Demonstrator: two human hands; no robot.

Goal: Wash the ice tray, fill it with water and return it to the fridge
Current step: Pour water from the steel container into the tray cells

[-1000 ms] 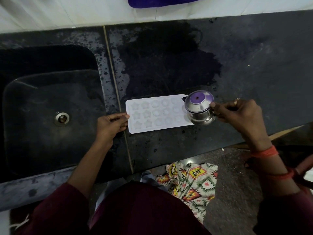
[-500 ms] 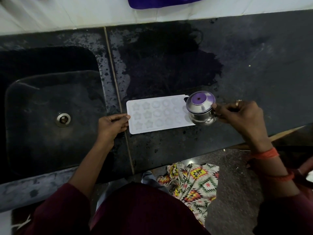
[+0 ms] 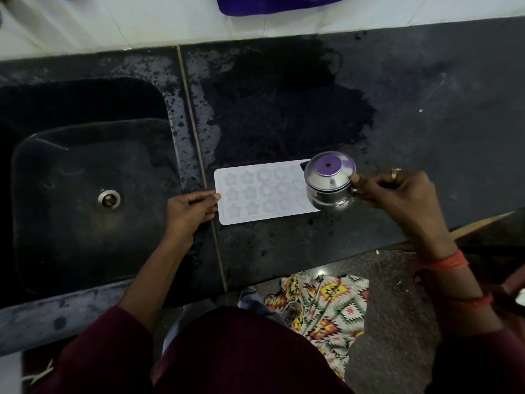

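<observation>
A white ice tray (image 3: pixel 261 191) with star and round moulds lies flat on the dark counter (image 3: pixel 426 109), just right of the sink. My left hand (image 3: pixel 190 209) rests on the tray's left short edge, fingers pressing it. My right hand (image 3: pixel 395 191) grips the handle of a small steel pot (image 3: pixel 329 183) with a lid that has a purple centre. The pot hangs over the tray's right end and hides those moulds. I cannot tell whether water is pouring.
A dark sink (image 3: pixel 85 194) with a metal drain (image 3: pixel 108 199) fills the left. A wet patch (image 3: pixel 284 115) spreads behind the tray. White tiles (image 3: pixel 113 24) line the wall, with a purple object (image 3: pixel 270 4) at the top. A patterned cloth (image 3: pixel 321 305) lies on the floor below.
The pot and my right hand have barely shifted over the tray's right end. My left hand stays on the tray's left edge.
</observation>
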